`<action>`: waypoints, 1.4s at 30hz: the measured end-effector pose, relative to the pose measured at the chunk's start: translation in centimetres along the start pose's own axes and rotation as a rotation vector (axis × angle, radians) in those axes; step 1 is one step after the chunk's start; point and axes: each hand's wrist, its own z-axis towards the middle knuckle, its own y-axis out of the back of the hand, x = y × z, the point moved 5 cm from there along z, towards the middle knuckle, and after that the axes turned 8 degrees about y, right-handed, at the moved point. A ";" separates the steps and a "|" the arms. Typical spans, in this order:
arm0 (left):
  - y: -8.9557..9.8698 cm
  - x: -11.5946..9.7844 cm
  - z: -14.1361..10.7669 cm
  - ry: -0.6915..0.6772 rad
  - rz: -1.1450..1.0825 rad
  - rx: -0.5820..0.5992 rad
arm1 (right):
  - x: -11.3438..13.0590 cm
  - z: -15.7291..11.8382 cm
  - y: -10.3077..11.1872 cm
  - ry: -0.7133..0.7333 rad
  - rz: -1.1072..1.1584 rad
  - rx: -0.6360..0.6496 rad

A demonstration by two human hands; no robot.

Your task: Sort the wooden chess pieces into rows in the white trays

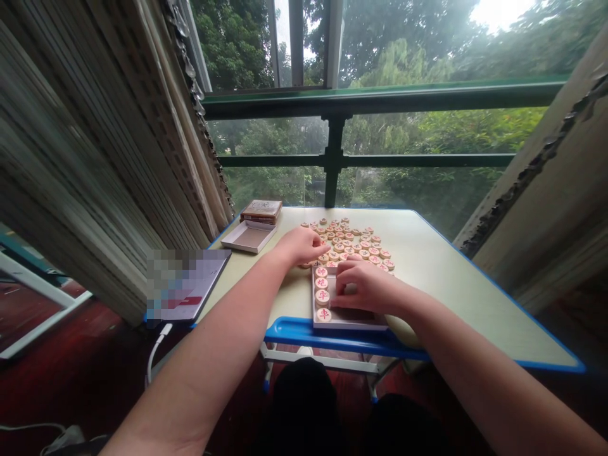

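Round wooden Chinese chess pieces (pixel 349 236) with red and dark characters lie spread over the middle of the table. At their near left side my left hand (pixel 301 245) reaches in, fingers curled and tips down among the pieces; what they pinch is hidden. A shallow box tray (pixel 351 324) sits at the near edge, with several red-marked pieces (pixel 322 296) in a column along its left wall. Over this tray hangs my right hand (pixel 358 283), its fingers bent inward with the thumb below. Anything inside that grip is hidden from me.
A second shallow tray (pixel 249 237) lies at the back left, in front of a stacked box (pixel 261 211). A tablet-like device (pixel 204 285) with a white cable (pixel 154 351) rests at the left edge. Curtains (pixel 118 126) and a green railing (pixel 380 98) border the table (pixel 451 291).
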 end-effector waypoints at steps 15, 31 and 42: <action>-1.1 1.8 1.0 0.016 0.007 -0.030 | -4.0 -1.2 1.8 -0.298 -0.144 -0.117; -1.5 0.6 1.0 -0.147 -0.074 -0.094 | -3.5 -1.3 2.0 -0.211 -0.046 -0.029; -2.1 1.2 1.6 -0.091 -0.116 -0.041 | -6.7 -2.8 3.0 -0.541 -0.142 -0.143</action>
